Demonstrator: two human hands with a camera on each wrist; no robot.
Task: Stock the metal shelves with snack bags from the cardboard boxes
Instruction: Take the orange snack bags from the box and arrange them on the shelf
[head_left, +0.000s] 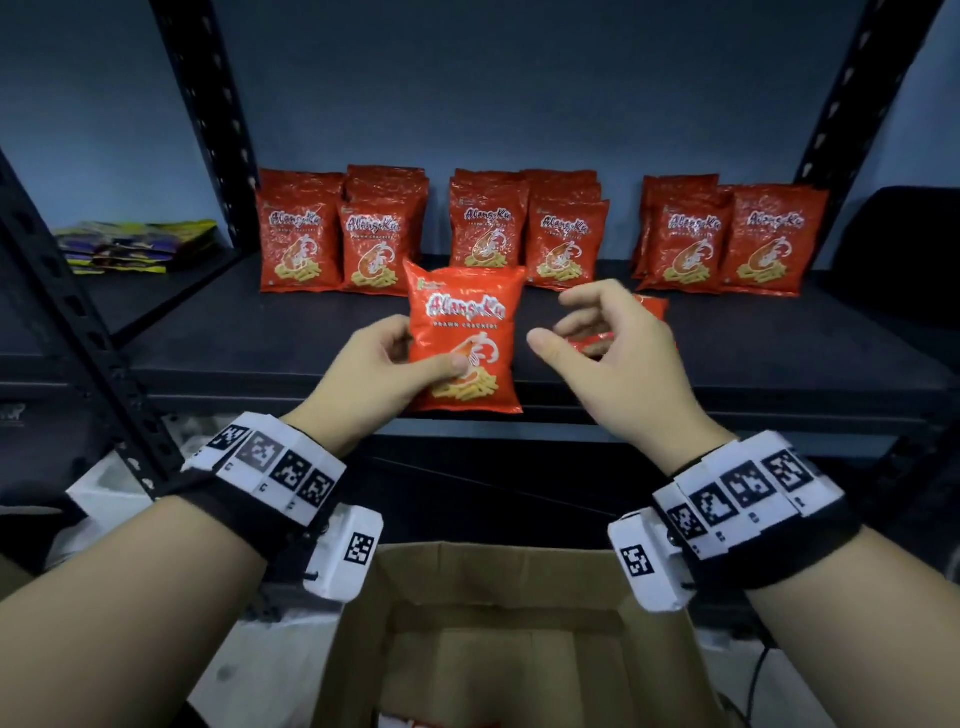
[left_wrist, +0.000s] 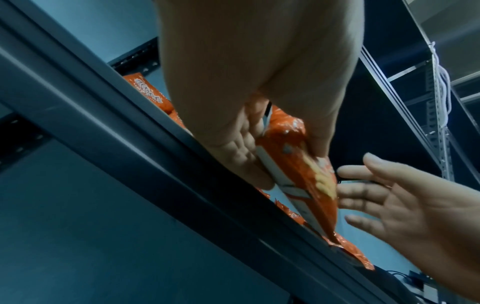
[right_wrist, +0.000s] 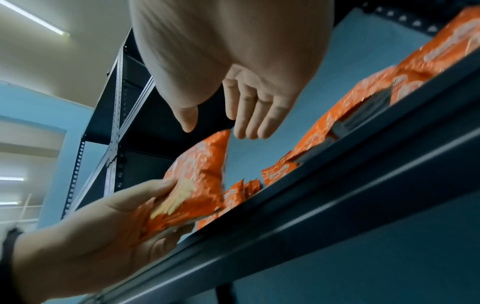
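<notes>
One open cardboard box (head_left: 498, 639) is sitting below both wrists, with what looks like a little red packaging showing at its bottom, so stocking is probably nearing its end. Left hand (head_left: 382, 371) is pinching a prawn cracker bag (head_left: 465, 338) upright over the shelf's front edge (head_left: 779, 384). Right hand (head_left: 618, 348) is hovering just beside it, fingers loosely curled and empty, above another red bag (head_left: 652, 306). Beyond both hands, three groups of standing bags (head_left: 493, 228) are filling the back.
</notes>
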